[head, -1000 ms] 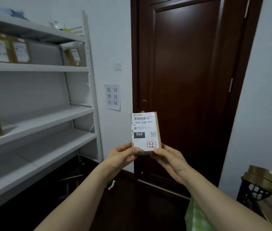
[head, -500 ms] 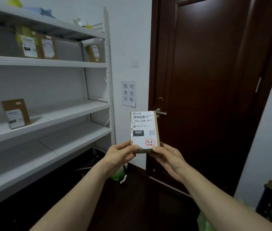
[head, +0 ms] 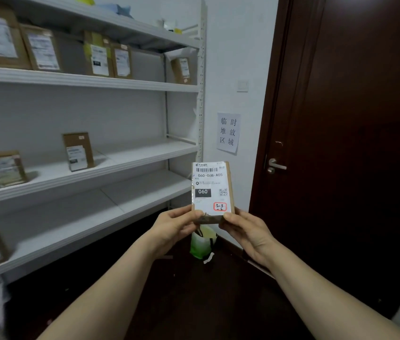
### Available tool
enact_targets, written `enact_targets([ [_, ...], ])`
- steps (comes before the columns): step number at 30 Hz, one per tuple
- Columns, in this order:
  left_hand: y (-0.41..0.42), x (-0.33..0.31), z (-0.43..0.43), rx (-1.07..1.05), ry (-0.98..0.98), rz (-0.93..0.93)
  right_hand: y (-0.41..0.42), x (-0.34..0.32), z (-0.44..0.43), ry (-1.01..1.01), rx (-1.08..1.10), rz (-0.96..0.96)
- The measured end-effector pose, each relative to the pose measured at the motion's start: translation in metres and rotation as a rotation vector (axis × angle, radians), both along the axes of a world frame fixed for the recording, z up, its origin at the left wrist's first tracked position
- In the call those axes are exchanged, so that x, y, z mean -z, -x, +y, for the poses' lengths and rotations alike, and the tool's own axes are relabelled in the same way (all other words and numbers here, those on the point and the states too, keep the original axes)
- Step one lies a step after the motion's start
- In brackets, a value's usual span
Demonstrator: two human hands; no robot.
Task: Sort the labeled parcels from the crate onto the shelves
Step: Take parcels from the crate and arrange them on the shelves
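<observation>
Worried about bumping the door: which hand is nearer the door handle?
Right. The right hand is below-left of the door handle; the left hand farther left, past the parcel.

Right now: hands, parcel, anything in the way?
Left hand and right hand pinch the parcel at bottom corners. Parcel upright, label toward camera, not shelved. Nothing between it and the shelves.
</observation>
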State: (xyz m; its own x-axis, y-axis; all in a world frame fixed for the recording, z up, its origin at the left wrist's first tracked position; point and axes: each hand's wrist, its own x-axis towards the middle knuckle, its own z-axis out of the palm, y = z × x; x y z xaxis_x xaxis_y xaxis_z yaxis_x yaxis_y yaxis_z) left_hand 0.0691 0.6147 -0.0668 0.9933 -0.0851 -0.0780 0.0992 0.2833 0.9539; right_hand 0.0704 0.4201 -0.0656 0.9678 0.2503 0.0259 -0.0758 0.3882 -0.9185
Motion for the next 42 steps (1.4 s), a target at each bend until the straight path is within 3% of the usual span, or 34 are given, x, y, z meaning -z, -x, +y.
enact_targets([
  [11,0.002,0.012,0.095,-0.118,-0.023,0.02,-0.042,0.009,0.098,0.055,-0.079,0.141],
  [23,-0.015,0.033,0.19,-0.291,0.052,0.043,-0.078,0.026,0.197,0.052,-0.325,0.133],
  [42,-0.221,0.061,0.225,-0.507,-0.006,0.209,-0.325,0.066,0.256,0.156,-0.475,0.161],
])
